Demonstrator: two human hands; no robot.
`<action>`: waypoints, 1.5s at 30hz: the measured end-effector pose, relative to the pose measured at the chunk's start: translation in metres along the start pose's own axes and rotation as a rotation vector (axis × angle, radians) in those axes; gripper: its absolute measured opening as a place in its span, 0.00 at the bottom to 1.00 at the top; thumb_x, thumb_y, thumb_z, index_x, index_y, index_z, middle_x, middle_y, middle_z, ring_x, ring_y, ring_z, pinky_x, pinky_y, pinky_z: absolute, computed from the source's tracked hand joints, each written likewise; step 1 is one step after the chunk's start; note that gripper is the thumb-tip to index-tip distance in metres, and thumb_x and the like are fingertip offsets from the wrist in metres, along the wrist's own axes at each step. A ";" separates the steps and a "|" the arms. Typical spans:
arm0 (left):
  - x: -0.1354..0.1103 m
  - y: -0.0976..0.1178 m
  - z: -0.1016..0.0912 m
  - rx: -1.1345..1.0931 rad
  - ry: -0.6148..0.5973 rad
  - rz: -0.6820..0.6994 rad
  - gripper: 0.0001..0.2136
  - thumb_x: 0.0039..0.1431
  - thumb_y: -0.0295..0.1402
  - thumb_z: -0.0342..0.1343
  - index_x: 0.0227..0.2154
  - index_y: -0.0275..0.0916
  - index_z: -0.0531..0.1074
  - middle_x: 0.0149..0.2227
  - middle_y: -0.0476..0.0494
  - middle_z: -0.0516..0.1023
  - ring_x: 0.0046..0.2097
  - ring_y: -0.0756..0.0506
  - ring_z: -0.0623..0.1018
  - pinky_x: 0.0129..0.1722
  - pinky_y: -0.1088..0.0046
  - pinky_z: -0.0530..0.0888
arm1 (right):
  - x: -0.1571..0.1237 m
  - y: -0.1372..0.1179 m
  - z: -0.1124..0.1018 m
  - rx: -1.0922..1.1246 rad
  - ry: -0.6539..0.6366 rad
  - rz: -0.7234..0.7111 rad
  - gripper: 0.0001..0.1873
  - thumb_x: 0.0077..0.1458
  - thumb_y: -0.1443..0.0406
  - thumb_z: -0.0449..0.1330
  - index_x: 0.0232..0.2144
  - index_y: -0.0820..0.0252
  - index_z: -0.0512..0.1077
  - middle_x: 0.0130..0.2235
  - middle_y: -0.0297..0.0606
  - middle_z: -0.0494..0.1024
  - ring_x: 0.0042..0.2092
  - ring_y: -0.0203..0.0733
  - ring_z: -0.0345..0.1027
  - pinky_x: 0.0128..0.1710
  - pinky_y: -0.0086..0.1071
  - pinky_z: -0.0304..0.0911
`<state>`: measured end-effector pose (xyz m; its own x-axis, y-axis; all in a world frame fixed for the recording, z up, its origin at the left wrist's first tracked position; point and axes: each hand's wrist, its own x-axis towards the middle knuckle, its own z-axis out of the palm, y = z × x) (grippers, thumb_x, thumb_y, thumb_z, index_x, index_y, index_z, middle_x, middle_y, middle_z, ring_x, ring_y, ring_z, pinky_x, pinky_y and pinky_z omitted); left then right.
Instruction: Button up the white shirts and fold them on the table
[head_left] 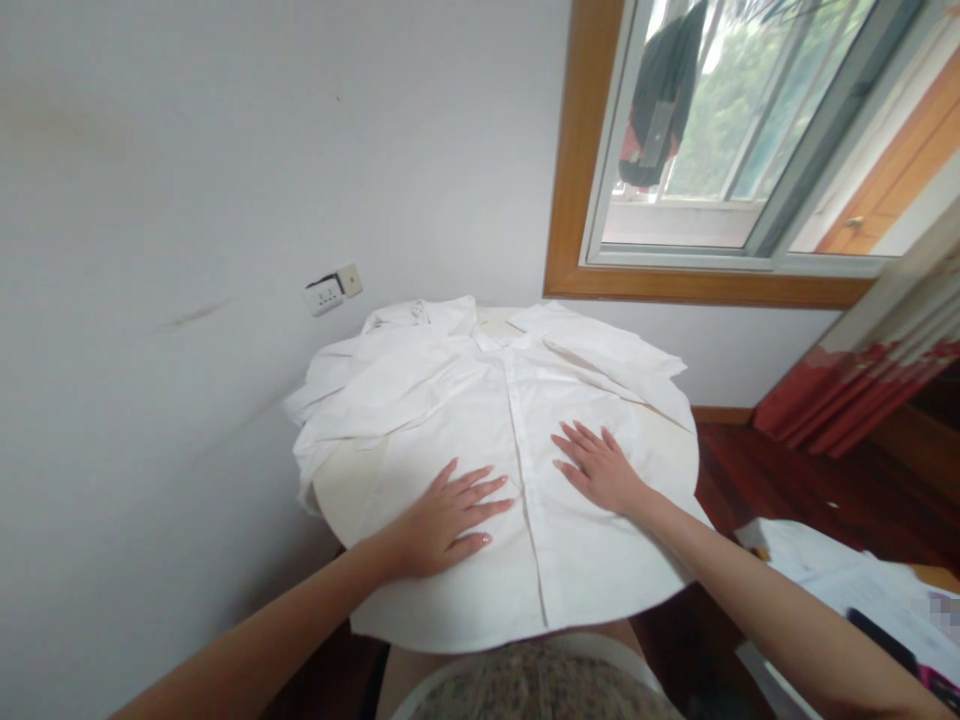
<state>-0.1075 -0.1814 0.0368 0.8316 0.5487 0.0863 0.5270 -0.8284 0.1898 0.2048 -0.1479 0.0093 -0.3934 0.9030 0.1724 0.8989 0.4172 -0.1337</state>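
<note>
Plainly, the left grip (448, 518) and the right grip (601, 472) lie flat on the shirt (465, 415), fingers apart. The shirt spreads beneath and around both over the bench (351, 488), its placket (523, 470) running between them and its sleeves (611, 345) reaching out beyond them. A socket (325, 296) sits on the wall (225, 180) past the left grip, a window (720, 140) past the right one.

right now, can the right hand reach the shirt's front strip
Probably yes: the right hand is spread flat on the shirt, close beside the front strip, and nothing visible stands between them.
</note>
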 end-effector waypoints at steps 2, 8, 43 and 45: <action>-0.003 0.003 -0.004 -0.010 -0.024 0.023 0.24 0.65 0.43 0.42 0.63 0.57 0.50 0.65 0.50 0.55 0.67 0.42 0.52 0.64 0.53 0.40 | 0.000 0.009 0.000 -0.010 -0.009 0.028 0.28 0.63 0.49 0.41 0.62 0.47 0.56 0.66 0.36 0.51 0.67 0.49 0.40 0.62 0.55 0.36; -0.016 0.001 -0.003 0.018 -0.002 0.036 0.25 0.64 0.43 0.43 0.63 0.54 0.50 0.67 0.48 0.51 0.67 0.41 0.52 0.65 0.54 0.44 | 0.003 0.031 -0.001 -0.042 -0.049 0.092 0.30 0.63 0.47 0.40 0.63 0.48 0.53 0.67 0.36 0.48 0.67 0.49 0.39 0.62 0.57 0.38; 0.043 -0.030 0.011 0.117 0.160 -0.165 0.21 0.65 0.43 0.41 0.58 0.45 0.62 0.61 0.42 0.64 0.63 0.42 0.61 0.60 0.57 0.60 | 0.006 -0.046 0.010 0.081 0.022 -0.264 0.25 0.65 0.53 0.43 0.62 0.47 0.57 0.66 0.40 0.52 0.66 0.46 0.43 0.63 0.53 0.36; 0.036 -0.035 0.022 0.146 0.139 -0.198 0.23 0.66 0.46 0.38 0.62 0.49 0.56 0.65 0.45 0.56 0.65 0.42 0.57 0.62 0.55 0.55 | 0.001 -0.044 0.011 0.063 0.028 -0.291 0.25 0.65 0.53 0.42 0.62 0.45 0.55 0.66 0.38 0.50 0.67 0.44 0.42 0.64 0.51 0.36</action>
<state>-0.0922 -0.1351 0.0113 0.6831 0.7033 0.1968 0.7049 -0.7054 0.0743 0.1631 -0.1645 0.0045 -0.6266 0.7419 0.2387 0.7352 0.6643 -0.1351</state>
